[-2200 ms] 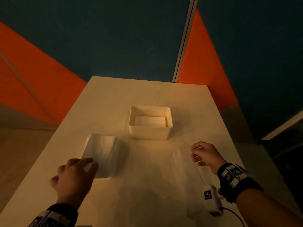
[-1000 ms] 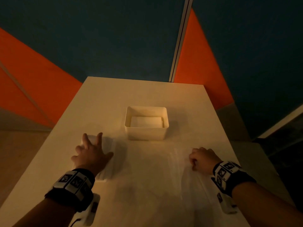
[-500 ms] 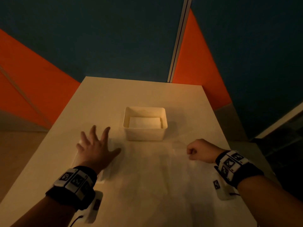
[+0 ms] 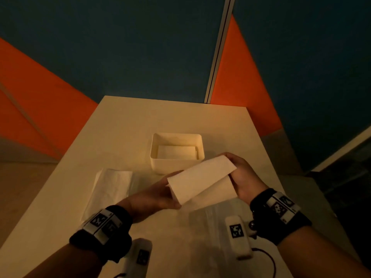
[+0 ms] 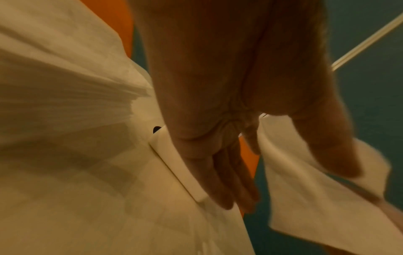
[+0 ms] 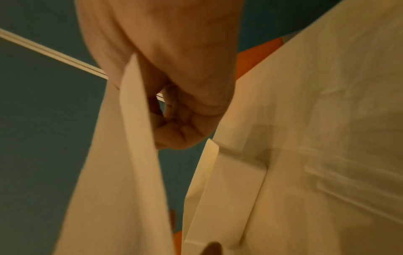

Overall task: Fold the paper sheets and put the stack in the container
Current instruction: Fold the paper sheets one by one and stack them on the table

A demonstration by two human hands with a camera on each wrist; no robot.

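Above the table [image 4: 128, 125], both hands, left hand [image 4: 154, 194] and right hand [image 4: 244, 177], apparently pinching one folded paper sheet [image 4: 200, 178].

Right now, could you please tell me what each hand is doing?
Left hand: holds the left end of the folded sheet.
Right hand: grips the sheet's right end.

The paper sheet [image 4: 200, 181], the container [image 4: 176, 163] and the worktop [image 4: 170, 117] are all white under warm amber light, the wristbands [image 4: 279, 215] black with black-and-white square markers, the wall panels [image 4: 239, 77] orange and dark teal.
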